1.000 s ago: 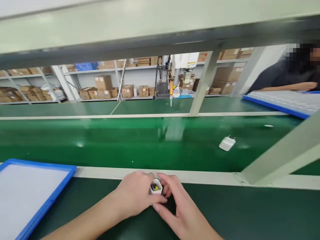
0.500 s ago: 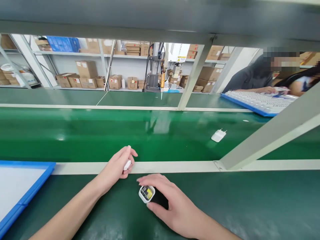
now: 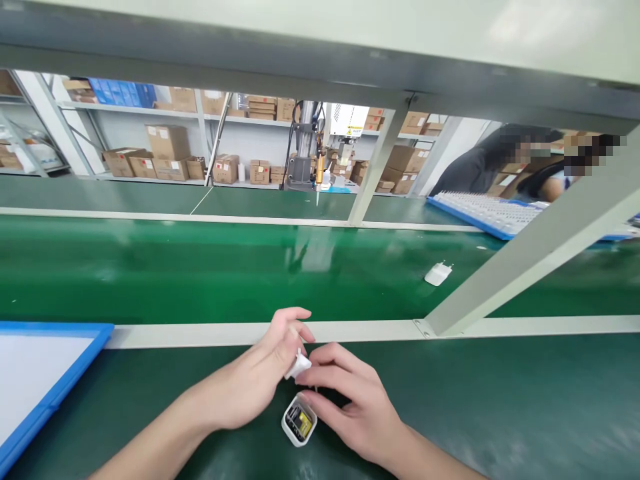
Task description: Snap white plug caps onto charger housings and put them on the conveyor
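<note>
My left hand is closed on a small white plastic plug cap with a thin pin showing. From the right, the fingertips of my right hand close on the same cap, so both hands meet at it. Just below them is an open white charger housing, its mouth facing up, with a black and yellow circuit inside. The right thumb lies at the housing's upper edge; whether it presses on it I cannot tell.
A white two-pin charger lies on the green belt. At left is a blue-rimmed white tray. A slanted metal post rises at right. Across the belt are a filled tray, people and a dispensing machine.
My left hand has moved right with the plug cap to meet my right hand. My right fingers have left the charger housing's side for the cap; the housing now sits slightly lower in view.
</note>
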Action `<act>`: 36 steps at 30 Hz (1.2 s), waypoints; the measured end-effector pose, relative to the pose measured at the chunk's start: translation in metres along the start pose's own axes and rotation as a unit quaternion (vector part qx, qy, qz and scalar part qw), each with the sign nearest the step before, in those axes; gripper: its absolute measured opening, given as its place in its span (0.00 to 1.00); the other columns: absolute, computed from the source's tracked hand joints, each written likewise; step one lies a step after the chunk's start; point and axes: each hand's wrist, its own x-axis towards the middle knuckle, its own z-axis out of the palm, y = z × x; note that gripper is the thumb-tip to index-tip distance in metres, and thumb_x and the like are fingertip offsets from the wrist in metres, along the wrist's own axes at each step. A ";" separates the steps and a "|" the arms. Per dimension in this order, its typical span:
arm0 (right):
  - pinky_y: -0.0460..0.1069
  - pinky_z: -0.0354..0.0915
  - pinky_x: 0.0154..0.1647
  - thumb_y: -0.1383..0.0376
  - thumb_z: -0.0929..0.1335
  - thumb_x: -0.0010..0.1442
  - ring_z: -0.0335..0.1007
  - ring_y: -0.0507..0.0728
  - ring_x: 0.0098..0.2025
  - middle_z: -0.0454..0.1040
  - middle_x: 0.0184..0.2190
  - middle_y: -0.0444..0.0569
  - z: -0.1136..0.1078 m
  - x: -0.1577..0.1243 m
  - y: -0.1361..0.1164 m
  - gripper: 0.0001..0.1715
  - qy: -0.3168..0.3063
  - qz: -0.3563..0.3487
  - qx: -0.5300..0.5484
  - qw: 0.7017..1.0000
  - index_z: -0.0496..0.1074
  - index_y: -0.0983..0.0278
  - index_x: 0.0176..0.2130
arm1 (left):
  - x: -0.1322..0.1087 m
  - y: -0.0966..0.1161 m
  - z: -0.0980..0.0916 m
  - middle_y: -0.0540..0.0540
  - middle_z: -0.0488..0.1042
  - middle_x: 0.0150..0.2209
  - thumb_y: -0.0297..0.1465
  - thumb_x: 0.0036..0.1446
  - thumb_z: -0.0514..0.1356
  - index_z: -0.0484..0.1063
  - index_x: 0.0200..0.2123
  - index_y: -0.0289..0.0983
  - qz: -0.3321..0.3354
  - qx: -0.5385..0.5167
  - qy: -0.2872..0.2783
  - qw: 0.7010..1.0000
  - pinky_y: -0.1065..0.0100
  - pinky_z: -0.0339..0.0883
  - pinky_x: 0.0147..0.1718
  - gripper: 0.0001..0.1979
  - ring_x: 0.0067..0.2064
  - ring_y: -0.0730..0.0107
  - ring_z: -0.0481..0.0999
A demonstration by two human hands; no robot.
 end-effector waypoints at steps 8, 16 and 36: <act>0.46 0.61 0.31 0.63 0.74 0.62 0.62 0.52 0.30 0.69 0.30 0.44 -0.015 0.011 0.023 0.09 -0.024 0.230 0.069 0.970 0.73 0.63 0.32 | 0.003 -0.010 -0.020 0.43 0.63 0.57 0.44 0.31 0.79 0.64 0.59 0.44 -0.058 0.187 -0.101 0.975 0.53 0.62 0.59 0.50 0.58 0.50 0.64; 0.48 0.59 0.35 0.66 0.65 0.70 0.65 0.54 0.36 0.70 0.36 0.45 -0.016 0.007 0.017 0.03 -0.178 0.144 -0.114 0.967 0.68 0.62 0.43 | -0.006 0.002 -0.013 0.45 0.62 0.52 0.43 0.33 0.78 0.63 0.55 0.43 -0.078 0.309 -0.135 0.938 0.53 0.63 0.56 0.45 0.57 0.48 0.63; 0.48 0.60 0.32 0.61 0.65 0.74 0.63 0.53 0.32 0.68 0.34 0.47 -0.008 0.003 0.005 0.09 -0.098 0.127 -0.044 0.986 0.72 0.63 0.45 | 0.009 -0.028 0.007 0.50 0.68 0.34 0.37 0.49 0.70 0.63 0.28 0.38 0.008 0.274 0.069 0.959 0.62 0.60 0.43 0.18 0.43 0.59 0.67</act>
